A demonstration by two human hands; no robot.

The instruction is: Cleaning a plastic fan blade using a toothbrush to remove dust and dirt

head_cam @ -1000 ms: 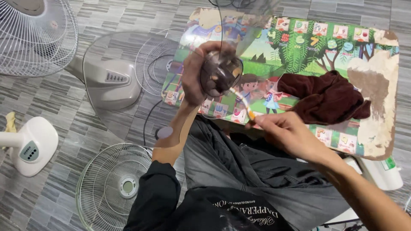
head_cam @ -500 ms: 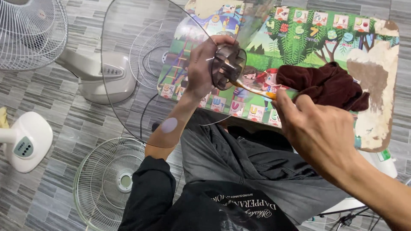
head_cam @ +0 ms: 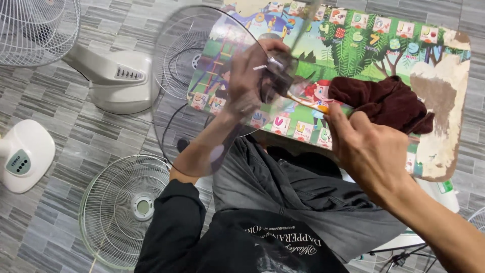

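My left hand [head_cam: 248, 81] grips the dark hub of a clear plastic fan blade [head_cam: 202, 86], held up over the edge of a small colourful picture table [head_cam: 394, 55]. The blade's wide transparent wings blur across my left forearm. My right hand [head_cam: 366, 149] pinches a thin brush with an orange and white handle [head_cam: 308, 103], its tip pushed into the hub. A dark red cloth [head_cam: 386, 101] lies crumpled on the table just beyond my right hand.
A white fan base with buttons [head_cam: 118, 81] lies on the grey tiled floor at left. A wire fan grille [head_cam: 124, 210] lies by my left knee, another [head_cam: 35, 30] stands at top left. A second white fan base [head_cam: 22, 154] is at far left.
The fan blade has turned in my left hand, its wings swinging lower over my forearm. My right hand rose from my lap to the table edge, pushing the brush into the hub.
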